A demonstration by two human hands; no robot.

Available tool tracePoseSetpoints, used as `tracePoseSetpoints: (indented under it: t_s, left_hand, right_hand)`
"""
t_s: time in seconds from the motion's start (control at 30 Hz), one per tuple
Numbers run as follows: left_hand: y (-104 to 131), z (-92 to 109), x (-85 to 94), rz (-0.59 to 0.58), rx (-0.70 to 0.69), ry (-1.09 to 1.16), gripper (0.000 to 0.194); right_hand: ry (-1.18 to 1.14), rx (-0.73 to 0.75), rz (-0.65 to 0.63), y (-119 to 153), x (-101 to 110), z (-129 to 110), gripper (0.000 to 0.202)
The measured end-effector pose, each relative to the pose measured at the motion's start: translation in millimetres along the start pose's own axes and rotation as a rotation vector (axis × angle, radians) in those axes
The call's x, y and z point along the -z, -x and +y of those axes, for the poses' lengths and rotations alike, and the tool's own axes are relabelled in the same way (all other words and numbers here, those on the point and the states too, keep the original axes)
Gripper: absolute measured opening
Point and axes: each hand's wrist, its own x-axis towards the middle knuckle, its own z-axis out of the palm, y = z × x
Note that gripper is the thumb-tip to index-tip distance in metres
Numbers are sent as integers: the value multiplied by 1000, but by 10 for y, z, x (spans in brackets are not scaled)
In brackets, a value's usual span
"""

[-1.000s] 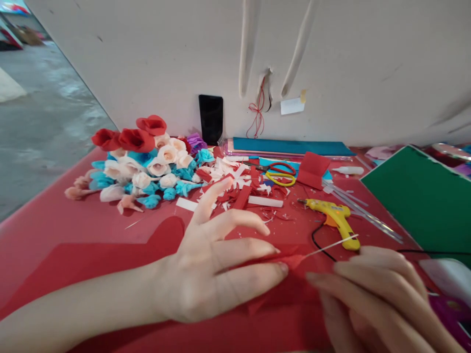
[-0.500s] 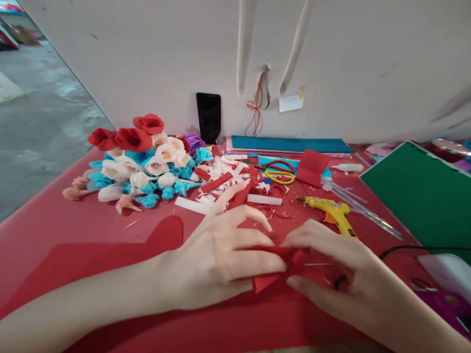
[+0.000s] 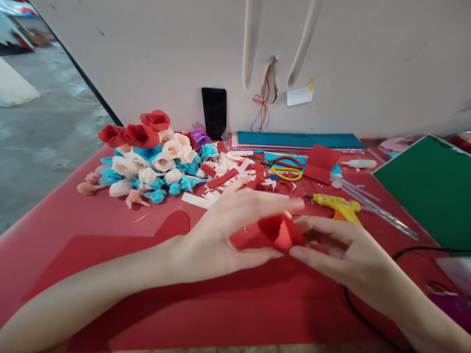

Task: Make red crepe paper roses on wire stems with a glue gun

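A red crepe-paper flower (image 3: 281,234), curled like a cup with its opening toward me, sits between my two hands above the red tabletop. My right hand (image 3: 346,250) pinches it by its right side, thumb in front and fingers behind. From the left, my left hand (image 3: 228,235) reaches around it, fingers stretched out over the top and blurred by motion. The left thumb lies along the flower's lower edge; whether it presses there I cannot tell. Under my left forearm lies a flat red sheet (image 3: 91,255) with a rounded tab.
A heap of red, white, blue and pink paper flowers (image 3: 147,162) lies at the back left. Beyond my hands are paper scraps (image 3: 235,171), scissors (image 3: 287,169), a yellow glue gun (image 3: 340,206) and glue sticks (image 3: 382,211). A phone (image 3: 214,113) leans on the wall; a green board (image 3: 430,191) lies right.
The red paper has turned so its cupped opening shows. My left hand has opened from over it, fingers now stretched above; my right hand has closed in on its side. The view shifted slightly.
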Motion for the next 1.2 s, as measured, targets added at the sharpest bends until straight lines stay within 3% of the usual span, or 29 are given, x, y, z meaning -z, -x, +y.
tracePoseSetpoints:
  t_s: [0.07,0.1,0.27,0.47,0.7,0.87,1.2]
  left_hand:
    - [-2,-18,-28,129,99,86,64]
    - [-4,-26,-41,169,125,119,63]
    - [-21,-25,-70,124,164,197,21]
    - [4,20,-102,155,198,254,18]
    - [-9,43,-114,109,362,382,13]
    - [-5,31,-121,121,455,509,13]
    - [40,0,-187,139,469,577,11]
  right_hand:
    - [-155,-2,33,-3,-13,16,9]
    - [-217,-2,47,-1,-21,25,9]
    - [-358,-7,55,29,-74,65,14]
    - [-399,8,50,34,-158,73,13]
    - [-368,57,49,68,-157,57,14]
    - [-223,58,101,80,-158,79,22]
    - [-173,30,103,46,-214,87,9]
